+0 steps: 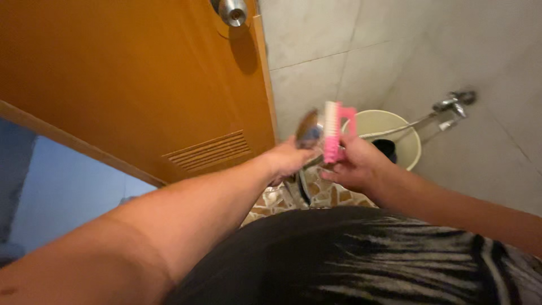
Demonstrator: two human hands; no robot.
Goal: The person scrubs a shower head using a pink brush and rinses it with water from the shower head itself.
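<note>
Your left hand (289, 160) is closed on one blurred dark object (309, 130), too smeared to identify, held just left of the brush. Your right hand (357, 165) is clamped on one pink scrub brush (332, 131), long axis upright, bristles facing left. Far right, one cream bucket (411, 146) holds a dark dipper (386, 148).
</note>
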